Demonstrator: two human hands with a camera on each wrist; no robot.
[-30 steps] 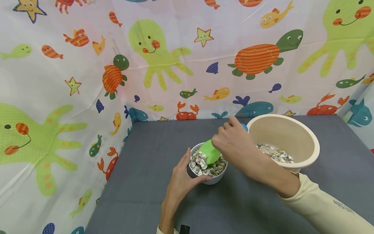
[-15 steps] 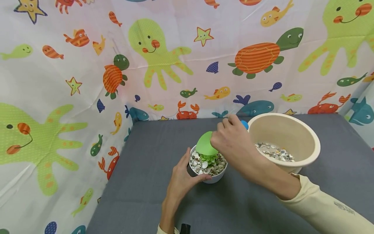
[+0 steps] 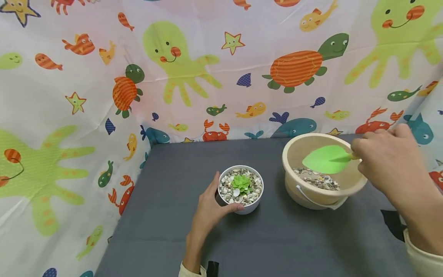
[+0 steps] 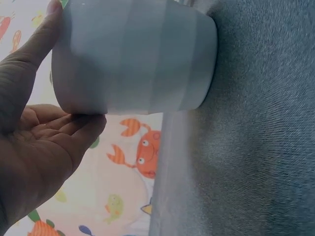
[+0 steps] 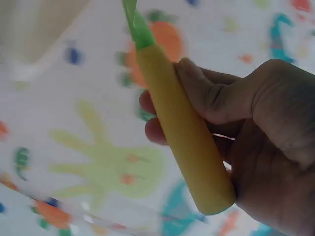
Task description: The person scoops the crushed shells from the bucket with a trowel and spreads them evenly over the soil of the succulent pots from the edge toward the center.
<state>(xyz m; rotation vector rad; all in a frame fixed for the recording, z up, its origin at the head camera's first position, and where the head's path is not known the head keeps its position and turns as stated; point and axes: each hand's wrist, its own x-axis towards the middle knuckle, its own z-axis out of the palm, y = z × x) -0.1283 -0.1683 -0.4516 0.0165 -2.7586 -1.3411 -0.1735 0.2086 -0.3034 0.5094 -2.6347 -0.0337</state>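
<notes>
A small white pot [image 3: 246, 210] full of shell chips stands on the grey tabletop, a green succulent [image 3: 241, 183] in its middle. My left hand [image 3: 209, 209] grips the pot's near left side, thumb in front and fingers round the side; the left wrist view shows the pot's ribbed wall [image 4: 138, 59] up close. My right hand [image 3: 391, 161] holds a garden trowel, its green blade [image 3: 327, 159] over the beige bucket [image 3: 294, 192]. Fingers and thumb wrap the trowel's yellow handle [image 5: 182, 132] in the right wrist view. Shell chips [image 3: 316, 179] lie at the bucket's bottom.
The bucket's white handle [image 3: 318, 204] hangs down its front. A white curtain [image 3: 207, 77] printed with sea animals stands behind and at the sides of the grey tabletop [image 3: 173, 215]. Black straps show near both wrists.
My right hand has lifted the trowel off the pot and carried it right, over the bucket. The succulent now shows fully. My left hand stays on the pot; the head view has shifted slightly.
</notes>
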